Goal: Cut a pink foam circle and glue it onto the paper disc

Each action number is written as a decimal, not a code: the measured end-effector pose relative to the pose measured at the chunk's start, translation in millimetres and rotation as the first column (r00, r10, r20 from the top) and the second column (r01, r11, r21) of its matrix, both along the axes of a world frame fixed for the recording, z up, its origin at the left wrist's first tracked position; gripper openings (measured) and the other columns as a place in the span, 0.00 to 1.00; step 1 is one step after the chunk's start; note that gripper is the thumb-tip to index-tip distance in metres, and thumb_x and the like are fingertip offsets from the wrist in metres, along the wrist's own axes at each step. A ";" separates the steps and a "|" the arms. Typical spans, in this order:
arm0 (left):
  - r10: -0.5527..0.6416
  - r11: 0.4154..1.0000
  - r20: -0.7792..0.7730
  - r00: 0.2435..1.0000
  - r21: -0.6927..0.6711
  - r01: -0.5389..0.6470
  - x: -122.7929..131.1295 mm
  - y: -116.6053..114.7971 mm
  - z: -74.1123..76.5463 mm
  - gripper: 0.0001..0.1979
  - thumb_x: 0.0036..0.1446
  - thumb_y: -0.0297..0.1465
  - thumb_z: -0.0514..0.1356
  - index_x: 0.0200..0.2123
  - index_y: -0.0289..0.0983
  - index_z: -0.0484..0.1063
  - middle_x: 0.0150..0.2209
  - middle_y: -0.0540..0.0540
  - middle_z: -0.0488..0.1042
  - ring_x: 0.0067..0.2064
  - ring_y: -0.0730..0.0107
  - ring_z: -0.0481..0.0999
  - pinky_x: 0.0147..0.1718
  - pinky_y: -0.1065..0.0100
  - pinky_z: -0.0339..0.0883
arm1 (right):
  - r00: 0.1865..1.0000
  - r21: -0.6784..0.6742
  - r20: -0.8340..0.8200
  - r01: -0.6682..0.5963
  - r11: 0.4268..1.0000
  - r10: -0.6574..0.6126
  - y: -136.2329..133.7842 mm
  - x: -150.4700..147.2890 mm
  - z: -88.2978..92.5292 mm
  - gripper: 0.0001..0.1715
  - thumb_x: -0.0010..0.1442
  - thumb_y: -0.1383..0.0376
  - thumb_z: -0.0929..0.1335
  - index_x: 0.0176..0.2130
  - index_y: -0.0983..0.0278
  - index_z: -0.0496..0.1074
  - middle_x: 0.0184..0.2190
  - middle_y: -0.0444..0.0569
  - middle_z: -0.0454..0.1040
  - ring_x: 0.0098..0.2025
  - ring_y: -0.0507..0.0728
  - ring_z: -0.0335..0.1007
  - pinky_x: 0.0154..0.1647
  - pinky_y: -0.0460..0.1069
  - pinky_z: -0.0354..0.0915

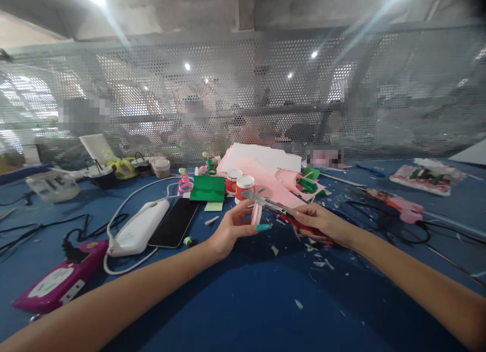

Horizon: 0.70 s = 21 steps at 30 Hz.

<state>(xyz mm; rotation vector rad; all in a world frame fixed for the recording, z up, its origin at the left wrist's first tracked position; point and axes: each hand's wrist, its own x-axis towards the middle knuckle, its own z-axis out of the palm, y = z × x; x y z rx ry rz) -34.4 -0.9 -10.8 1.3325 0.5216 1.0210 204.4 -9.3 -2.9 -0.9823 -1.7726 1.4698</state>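
Observation:
My left hand (230, 229) pinches a small pale pink strip of paper (256, 213) between the thumb and fingers. A teal tip, apparently a long thumbnail, sticks out past the thumb. My right hand (317, 223) is closed around the red handles of a pair of scissors (271, 205). The metal blades point left, and their tips lie above the pink strip, close to my left fingers. Whether the blades touch the strip I cannot tell. Just behind the blades stand two small red-and-white tubs (245, 188). Pink paper sheets (261, 177) lie beyond them.
Left of my hands lie a black phone (174, 223), a white power bank (140, 228) with its cable, and a magenta power strip (63, 276). Green folded paper (207, 189) sits behind. A glue gun (402, 207) with cords is at right. Paper scraps dot the blue table (258, 306).

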 end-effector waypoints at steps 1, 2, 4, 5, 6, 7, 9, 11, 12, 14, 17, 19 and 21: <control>-0.017 1.000 -0.013 1.000 0.010 0.017 0.1 -0.6 0.7 0.31 0.41 0.27 0.68 0.51 0.41 0.68 0.48 0.43 0.72 0.50 0.56 0.69 0.46 0.60 0.63 | 1.000 -0.003 -0.002 -0.009 1.000 0.009 -0.5 -0.6 0.0 0.28 0.53 0.44 0.65 0.25 0.67 0.68 0.07 0.35 0.56 0.07 0.43 0.43 0.07 0.41 0.40; -0.030 0.999 -0.018 0.999 0.019 0.030 0.2 -1.2 1.3 0.32 0.41 0.27 0.68 0.52 0.41 0.67 0.49 0.42 0.72 0.51 0.56 0.69 0.47 0.60 0.63 | 1.000 -0.004 -0.005 -0.014 1.000 0.014 -1.0 -1.1 -0.1 0.28 0.54 0.44 0.65 0.25 0.67 0.68 0.07 0.35 0.56 0.07 0.43 0.43 0.07 0.41 0.41; -0.036 0.999 -0.018 0.999 0.028 0.036 0.4 -1.6 2.1 0.32 0.41 0.27 0.68 0.53 0.41 0.66 0.50 0.42 0.71 0.52 0.56 0.68 0.48 0.60 0.62 | 1.000 0.001 -0.008 -0.005 1.000 0.005 -1.6 -2.0 -0.5 0.27 0.54 0.45 0.64 0.25 0.66 0.67 0.07 0.35 0.57 0.07 0.43 0.43 0.06 0.41 0.41; -0.030 0.999 -0.015 0.999 0.029 0.031 0.5 -1.4 2.0 0.32 0.41 0.27 0.68 0.53 0.41 0.67 0.50 0.42 0.71 0.52 0.57 0.68 0.48 0.60 0.62 | 1.000 0.008 -0.007 0.004 1.000 -0.004 -1.8 -2.3 -0.7 0.27 0.54 0.45 0.65 0.25 0.66 0.67 0.07 0.35 0.57 0.07 0.43 0.43 0.06 0.41 0.41; -0.021 0.999 -0.006 1.000 0.030 0.021 0.5 -0.9 1.5 0.31 0.41 0.27 0.67 0.52 0.42 0.67 0.49 0.43 0.72 0.51 0.57 0.68 0.48 0.60 0.62 | 1.000 0.014 -0.006 0.015 1.000 -0.015 -1.8 -2.4 -0.8 0.27 0.54 0.44 0.65 0.25 0.66 0.67 0.07 0.35 0.57 0.07 0.43 0.43 0.06 0.41 0.41; -0.011 0.999 0.005 1.000 0.031 0.010 0.5 -0.1 0.8 0.31 0.41 0.27 0.67 0.51 0.42 0.68 0.48 0.43 0.72 0.51 0.57 0.69 0.47 0.60 0.62 | 1.000 0.021 -0.003 0.026 0.999 -0.026 -1.8 -2.4 -0.8 0.28 0.53 0.44 0.65 0.24 0.66 0.67 0.07 0.35 0.57 0.07 0.43 0.43 0.06 0.41 0.41; 0.015 0.999 0.036 0.999 0.032 -0.016 0.5 1.4 -1.0 0.29 0.40 0.26 0.67 0.50 0.43 0.69 0.46 0.45 0.73 0.50 0.57 0.69 0.47 0.60 0.62 | 0.999 0.034 0.008 0.045 0.998 -0.045 -1.8 -2.4 -0.4 0.28 0.53 0.44 0.65 0.24 0.66 0.66 0.07 0.35 0.57 0.07 0.43 0.44 0.06 0.41 0.40; 0.031 0.999 0.057 0.998 0.032 -0.033 0.7 2.2 -2.1 0.28 0.40 0.25 0.67 0.48 0.43 0.71 0.46 0.45 0.74 0.50 0.57 0.68 0.46 0.61 0.62 | 0.998 0.049 0.020 0.054 0.997 -0.055 -1.9 -2.5 0.3 0.28 0.53 0.43 0.65 0.24 0.66 0.66 0.07 0.35 0.57 0.07 0.43 0.43 0.06 0.41 0.40; 0.037 0.999 0.061 0.997 0.030 -0.038 0.8 2.1 -2.1 0.27 0.40 0.25 0.67 0.47 0.43 0.71 0.46 0.45 0.73 0.51 0.57 0.68 0.45 0.61 0.62 | 0.998 0.058 0.027 0.056 0.997 -0.057 -1.9 -2.5 0.6 0.28 0.53 0.44 0.65 0.24 0.66 0.66 0.08 0.35 0.56 0.07 0.43 0.43 0.06 0.41 0.40; 0.039 0.999 0.060 0.997 0.024 -0.041 1.2 1.2 -1.4 0.27 0.40 0.24 0.66 0.47 0.42 0.72 0.46 0.44 0.73 0.51 0.55 0.68 0.44 0.61 0.62 | 0.998 0.080 0.039 0.055 0.995 -0.058 -2.0 -2.8 1.0 0.28 0.54 0.44 0.65 0.24 0.66 0.66 0.08 0.35 0.56 0.07 0.43 0.43 0.07 0.41 0.40; 0.031 0.999 0.043 0.999 0.015 -0.031 1.8 -0.4 0.5 0.27 0.39 0.24 0.66 0.47 0.40 0.72 0.45 0.43 0.74 0.50 0.55 0.69 0.43 0.61 0.63 | 0.997 0.091 0.055 0.042 0.995 -0.047 -1.8 -2.9 0.7 0.28 0.54 0.44 0.64 0.24 0.66 0.66 0.08 0.35 0.56 0.07 0.43 0.43 0.07 0.41 0.40; 0.026 1.000 0.024 0.999 0.004 -0.026 1.9 -0.7 1.1 0.28 0.39 0.24 0.67 0.48 0.40 0.72 0.45 0.43 0.74 0.49 0.56 0.69 0.43 0.62 0.62 | 0.998 0.083 0.056 0.036 0.996 -0.041 -1.5 -2.6 0.3 0.28 0.54 0.45 0.64 0.24 0.66 0.66 0.08 0.35 0.55 0.07 0.43 0.43 0.07 0.41 0.40; 0.015 1.000 0.002 1.000 -0.008 -0.015 1.8 -0.4 0.9 0.29 0.39 0.24 0.66 0.48 0.40 0.71 0.44 0.43 0.75 0.48 0.57 0.70 0.43 0.62 0.62 | 0.998 0.080 0.059 0.032 0.996 -0.037 -1.4 -1.9 0.0 0.27 0.55 0.45 0.64 0.25 0.67 0.67 0.08 0.35 0.55 0.07 0.43 0.43 0.07 0.41 0.41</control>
